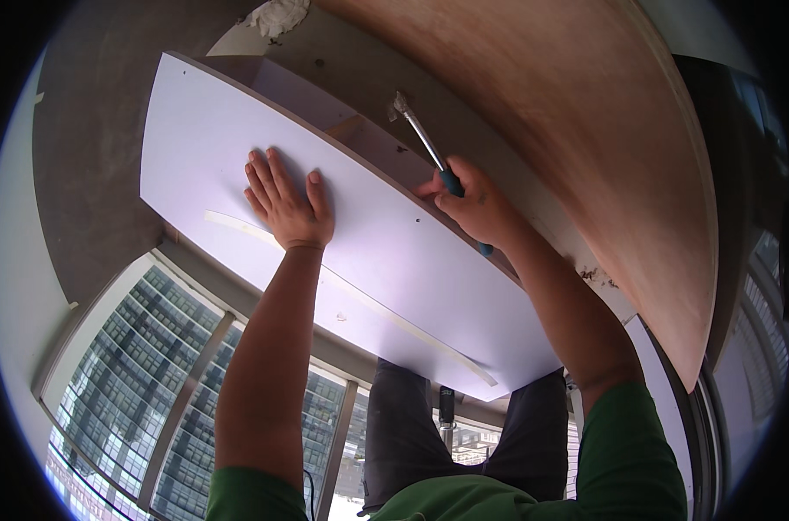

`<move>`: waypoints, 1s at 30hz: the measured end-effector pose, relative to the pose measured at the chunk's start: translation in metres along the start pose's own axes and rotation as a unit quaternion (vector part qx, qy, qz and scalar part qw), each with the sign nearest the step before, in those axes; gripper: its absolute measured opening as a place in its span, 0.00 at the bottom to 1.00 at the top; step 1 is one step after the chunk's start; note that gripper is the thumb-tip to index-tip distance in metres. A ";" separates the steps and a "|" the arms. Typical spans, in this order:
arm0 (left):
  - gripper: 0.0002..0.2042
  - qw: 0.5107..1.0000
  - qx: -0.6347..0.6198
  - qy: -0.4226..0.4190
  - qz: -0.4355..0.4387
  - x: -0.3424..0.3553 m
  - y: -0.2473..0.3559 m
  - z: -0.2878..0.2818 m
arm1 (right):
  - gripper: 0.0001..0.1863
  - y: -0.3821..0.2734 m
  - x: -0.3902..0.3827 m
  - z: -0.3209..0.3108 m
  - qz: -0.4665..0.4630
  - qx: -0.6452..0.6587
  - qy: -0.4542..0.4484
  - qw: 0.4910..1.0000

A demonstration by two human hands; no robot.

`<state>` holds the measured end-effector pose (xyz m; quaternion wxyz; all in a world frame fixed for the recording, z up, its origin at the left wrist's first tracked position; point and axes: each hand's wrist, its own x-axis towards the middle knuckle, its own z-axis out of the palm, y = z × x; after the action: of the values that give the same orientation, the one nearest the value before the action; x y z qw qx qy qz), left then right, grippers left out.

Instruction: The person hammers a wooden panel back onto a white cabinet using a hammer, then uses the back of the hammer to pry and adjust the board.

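Observation:
My left hand [287, 200] lies flat on a white board [186, 139], fingers apart, near a long pale strip [412, 326] on its face. My right hand [472, 204] grips a hammer-like tool [425, 135] with a steel shaft and teal handle; its small head points up and away from me. The fingers of that hand are at the board's far edge, where open compartments [368, 148] of the white piece show behind. Small dark holes dot the board.
A large curved plywood panel [620, 174] fills the upper right, with a dusty grey surface [533, 217] beside it. Crumpled white material [277, 16] lies at the top. Windows [181, 365] showing tall buildings are at lower left. My legs [399, 417] are below the board.

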<state>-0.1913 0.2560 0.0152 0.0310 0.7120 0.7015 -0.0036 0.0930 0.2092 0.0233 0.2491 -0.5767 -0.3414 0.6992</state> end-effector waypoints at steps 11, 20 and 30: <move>0.37 1.000 -0.002 0.009 -0.005 -0.001 -0.001 0.001 | 0.05 -0.022 -0.040 -0.029 0.187 0.160 -0.066 0.967; 0.37 1.000 -0.002 0.023 0.000 -0.002 -0.004 0.005 | 0.12 -0.021 -0.062 -0.020 0.161 0.089 -0.008 0.983; 0.37 1.000 0.001 0.024 -0.006 -0.001 -0.003 0.008 | 0.24 -0.011 -0.082 -0.015 0.093 0.205 -0.021 0.974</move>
<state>-0.1944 0.2543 0.0072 0.0134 0.7079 0.7061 0.0126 0.1246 0.1586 0.0820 0.2888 -0.5280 -0.1406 0.7861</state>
